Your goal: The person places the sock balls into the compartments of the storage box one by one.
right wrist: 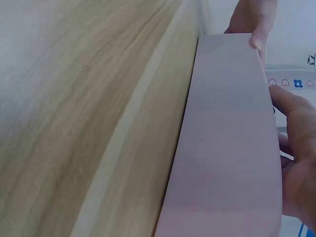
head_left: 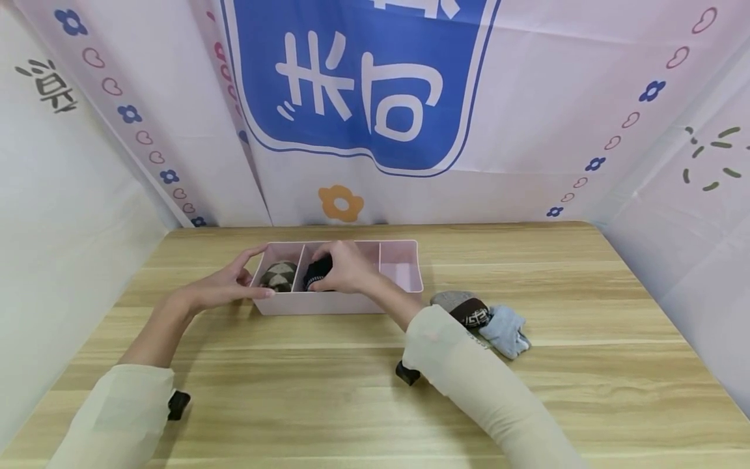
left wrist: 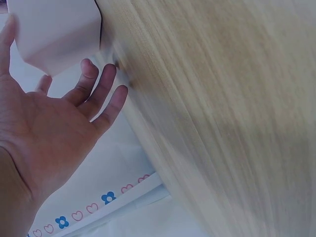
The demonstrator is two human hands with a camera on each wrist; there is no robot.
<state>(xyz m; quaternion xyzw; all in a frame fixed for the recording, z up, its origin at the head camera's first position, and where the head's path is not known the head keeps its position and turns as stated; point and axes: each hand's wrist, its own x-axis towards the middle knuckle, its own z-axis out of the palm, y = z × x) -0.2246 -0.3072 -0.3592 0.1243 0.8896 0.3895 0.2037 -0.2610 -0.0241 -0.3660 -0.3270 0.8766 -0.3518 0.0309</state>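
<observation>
A pink divided box (head_left: pixel 328 303) stands toward the back of the table. My left hand (head_left: pixel 219 286) grips its left end, thumb on the front rim and index finger at the back corner; in the left wrist view the other fingers of that hand (left wrist: pixel 44 128) stand loose beside the wall. The leftmost compartment holds a rolled argyle sock (head_left: pixel 279 276). Reaching into the compartment beside it, my right hand (head_left: pixel 351 267) pinches a dark rolled sock (head_left: pixel 317 270). The box's front wall (right wrist: pixel 222 138) hides that sock in the right wrist view.
Right of the box lie a grey and dark-brown patterned sock (head_left: pixel 459 303) and a light blue sock (head_left: pixel 505 331), with something greenish partly hidden under them. The rightmost compartment's floor (head_left: pixel 401 270) shows bare. A printed cloth (head_left: pixel 515 163) hangs behind the wooden table (head_left: pixel 293 404).
</observation>
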